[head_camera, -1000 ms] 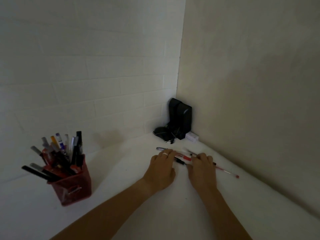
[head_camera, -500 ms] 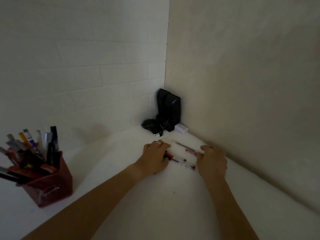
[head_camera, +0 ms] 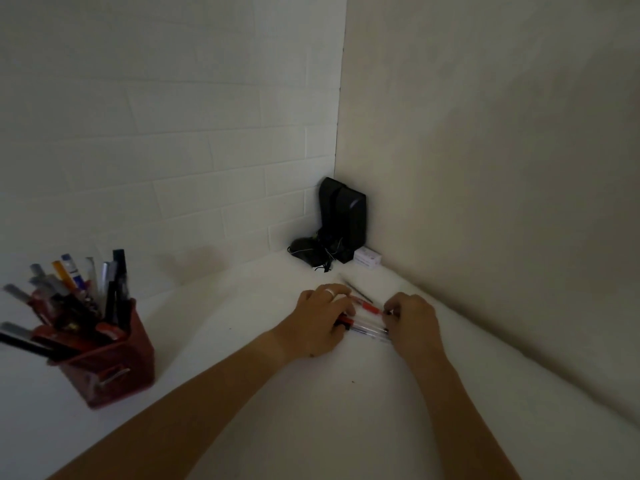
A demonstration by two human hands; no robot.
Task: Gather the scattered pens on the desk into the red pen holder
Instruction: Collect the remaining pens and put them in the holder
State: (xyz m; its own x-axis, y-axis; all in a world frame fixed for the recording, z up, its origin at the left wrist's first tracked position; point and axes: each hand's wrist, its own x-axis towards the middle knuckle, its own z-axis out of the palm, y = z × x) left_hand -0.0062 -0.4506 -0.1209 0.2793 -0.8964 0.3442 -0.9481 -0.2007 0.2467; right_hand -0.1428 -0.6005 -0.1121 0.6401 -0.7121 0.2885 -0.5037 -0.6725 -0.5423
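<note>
Several pens [head_camera: 367, 320] lie bunched on the white desk [head_camera: 242, 341] between my two hands, some clear-barrelled with red or black caps. My left hand [head_camera: 320, 322], with a ring on one finger, presses against their left ends. My right hand [head_camera: 414, 323] closes on their right ends. A thin dark pen [head_camera: 356, 291] lies just behind the bunch, apart from both hands. The red mesh pen holder [head_camera: 107, 365] stands at the left of the desk, filled with several pens and markers.
Two black speakers [head_camera: 344, 223] stand in the wall corner with a tangle of black cable [head_camera: 308, 252] and a small white box [head_camera: 367, 259] beside them. The white brick wall runs behind the desk, and a plain wall bounds it on the right.
My hands have drawn closer together, pushing the scattered pens into a tight bunch. The long red pen that lay out to the right is now within the bunch.
</note>
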